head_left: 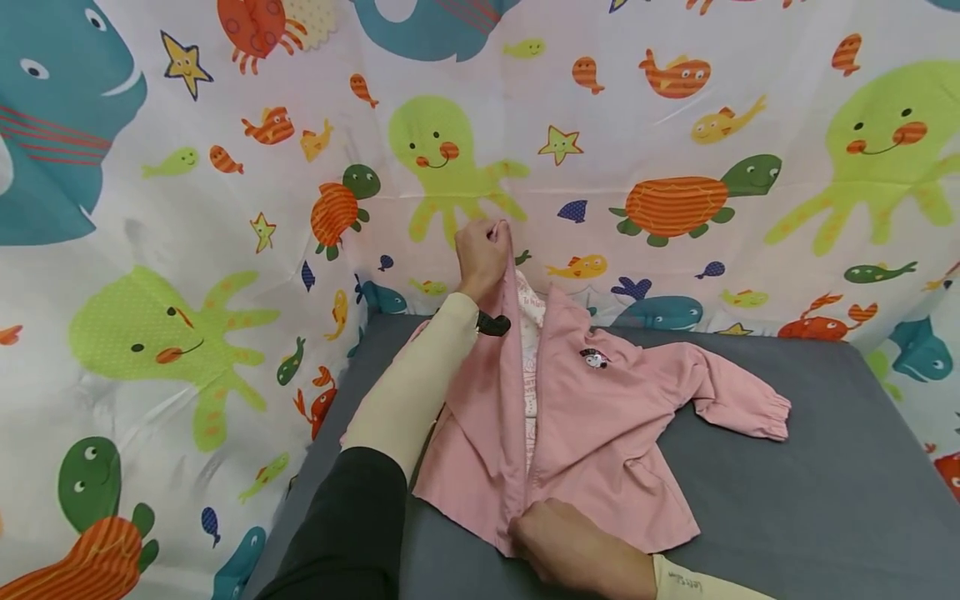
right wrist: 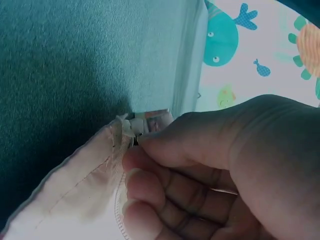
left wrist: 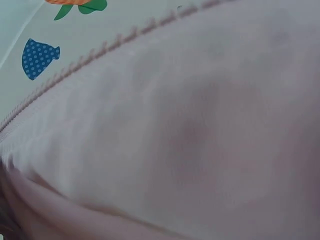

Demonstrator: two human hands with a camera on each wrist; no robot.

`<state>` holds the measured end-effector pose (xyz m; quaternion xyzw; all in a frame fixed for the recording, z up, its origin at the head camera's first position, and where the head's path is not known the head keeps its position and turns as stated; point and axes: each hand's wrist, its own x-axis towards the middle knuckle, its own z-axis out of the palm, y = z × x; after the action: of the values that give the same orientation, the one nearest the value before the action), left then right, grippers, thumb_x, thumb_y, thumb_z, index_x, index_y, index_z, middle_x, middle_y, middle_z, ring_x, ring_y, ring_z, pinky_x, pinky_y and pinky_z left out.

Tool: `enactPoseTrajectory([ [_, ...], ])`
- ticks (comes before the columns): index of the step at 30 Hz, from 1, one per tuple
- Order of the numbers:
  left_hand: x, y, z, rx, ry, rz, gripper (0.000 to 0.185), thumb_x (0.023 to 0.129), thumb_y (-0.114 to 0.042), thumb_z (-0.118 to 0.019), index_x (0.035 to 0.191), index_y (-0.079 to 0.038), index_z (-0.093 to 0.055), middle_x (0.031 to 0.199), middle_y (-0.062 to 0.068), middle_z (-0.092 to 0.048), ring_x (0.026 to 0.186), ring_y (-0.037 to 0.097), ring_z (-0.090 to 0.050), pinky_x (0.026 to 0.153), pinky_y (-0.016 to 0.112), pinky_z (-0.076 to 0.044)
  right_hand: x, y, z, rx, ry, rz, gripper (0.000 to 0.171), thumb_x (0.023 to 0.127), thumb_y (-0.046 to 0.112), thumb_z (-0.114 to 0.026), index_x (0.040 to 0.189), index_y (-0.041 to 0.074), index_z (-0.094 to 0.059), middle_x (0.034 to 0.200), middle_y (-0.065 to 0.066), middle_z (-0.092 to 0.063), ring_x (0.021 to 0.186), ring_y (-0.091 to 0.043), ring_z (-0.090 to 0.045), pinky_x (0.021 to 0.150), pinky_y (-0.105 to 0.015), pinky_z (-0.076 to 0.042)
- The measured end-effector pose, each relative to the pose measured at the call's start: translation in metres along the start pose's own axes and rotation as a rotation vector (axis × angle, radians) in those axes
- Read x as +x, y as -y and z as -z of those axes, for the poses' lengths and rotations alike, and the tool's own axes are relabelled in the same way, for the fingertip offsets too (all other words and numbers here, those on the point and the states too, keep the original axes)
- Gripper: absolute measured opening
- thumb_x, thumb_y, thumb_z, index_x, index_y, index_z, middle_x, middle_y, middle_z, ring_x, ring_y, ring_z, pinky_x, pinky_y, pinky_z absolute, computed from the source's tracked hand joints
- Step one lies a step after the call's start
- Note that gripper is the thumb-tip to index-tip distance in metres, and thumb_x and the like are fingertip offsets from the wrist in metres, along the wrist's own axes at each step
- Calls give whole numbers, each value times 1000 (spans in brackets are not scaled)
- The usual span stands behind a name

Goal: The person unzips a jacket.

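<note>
A small pink jacket [head_left: 600, 417] with a dog-like badge on its chest lies spread out, its front parted over a pale patterned lining [head_left: 529, 350]. My left hand [head_left: 480, 257] grips the upper front edge and holds it raised. That edge's pale fabric [left wrist: 150, 130] and its zip teeth [left wrist: 107, 47] fill the left wrist view, where the left hand's fingers are hidden. At the hem, my right hand [head_left: 562, 542] pinches the bottom end of the zip [right wrist: 131, 131] between thumb and curled fingers. Exactly how the zip's end pieces sit is too small to tell.
The jacket is on a dark grey padded surface [head_left: 817, 492]. Its sleeve [head_left: 738, 400] stretches out to the right. Behind and to the left hangs a white cloth [head_left: 540, 92] printed with sea animals. A black band [head_left: 492, 324] is at my left wrist.
</note>
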<state>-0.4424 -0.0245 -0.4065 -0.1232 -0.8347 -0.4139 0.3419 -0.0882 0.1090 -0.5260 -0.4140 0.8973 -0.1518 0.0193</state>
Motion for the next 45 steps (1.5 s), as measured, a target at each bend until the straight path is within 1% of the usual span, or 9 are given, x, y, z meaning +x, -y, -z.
enactPoseTrajectory([
  [10, -2, 7, 6, -13, -5, 2, 42, 101, -14, -64, 60, -7, -56, 71, 11, -60, 72, 26, -61, 70, 35, -46, 3, 9, -6, -6, 5, -43, 28, 87, 10, -83, 69, 26, -69, 60, 14, -55, 52, -1, -48, 48, -22, -37],
  [18, -8, 13, 12, -27, 95, 58, 36, 109, -19, -65, 77, -3, -70, 81, 10, -62, 80, 22, -57, 76, 32, -44, 2, 8, -6, 55, 20, -36, 28, 91, 13, -83, 69, 26, -71, 61, 17, -59, 54, 5, -46, 49, -19, -37],
  [21, -10, 14, 16, -13, 147, 66, 30, 110, -21, -64, 90, -4, -79, 89, 11, -72, 87, 24, -66, 81, 34, -51, 1, 1, -5, 107, 27, -6, 32, 89, 13, -83, 66, 27, -66, 59, 21, -50, 55, 9, -36, 50, -15, -33],
  [24, -13, 15, 20, -24, 212, 59, 26, 111, -22, -64, 113, -5, -84, 109, 12, -82, 103, 24, -77, 93, 37, -60, 1, -9, 0, 183, -7, 46, 32, 88, 13, -85, 65, 25, -65, 60, 23, -41, 56, 12, -29, 53, -10, -28],
  [26, -15, 16, 22, -21, 260, 52, 31, 111, -23, -65, 131, -4, -79, 125, 12, -81, 121, 27, -76, 105, 40, -58, 1, -17, 4, 245, -50, 68, 27, 88, 13, -84, 68, 24, -70, 62, 25, -46, 59, 16, -30, 55, -7, -30],
  [29, -18, 18, 26, -3, 317, 53, 40, 111, -26, -64, 143, -3, -72, 140, 14, -75, 137, 30, -68, 118, 43, -51, 0, -30, 12, 374, -83, 63, 19, 92, 8, -80, 78, 21, -78, 67, 22, -58, 61, 16, -38, 59, -6, -36],
  [34, -27, 20, 35, 19, 334, 27, 47, 110, -28, -64, 150, -4, -66, 151, 14, -68, 145, 33, -61, 124, 47, -45, -3, -47, 28, 494, -108, -81, 12, 101, 9, -74, 97, 13, -85, 80, 9, -75, 68, 7, -59, 64, -16, -51],
  [38, -39, 17, 44, 15, 352, -15, 54, 111, -33, -66, 154, -2, -61, 155, 15, -65, 148, 33, -58, 124, 47, -45, -6, -60, 41, 444, -176, -193, 22, 101, 14, -76, 121, 5, -83, 110, -7, -84, 92, -7, -77, 80, -35, -65],
  [45, -78, 5, 66, -24, 355, -106, 53, 108, -27, -70, 155, -4, -60, 153, 17, -66, 145, 36, -61, 118, 51, -51, -11, -76, 59, 351, -296, -308, 32, 101, 15, -76, 131, 4, -79, 129, -13, -80, 108, -29, -81, 84, -45, -66],
])
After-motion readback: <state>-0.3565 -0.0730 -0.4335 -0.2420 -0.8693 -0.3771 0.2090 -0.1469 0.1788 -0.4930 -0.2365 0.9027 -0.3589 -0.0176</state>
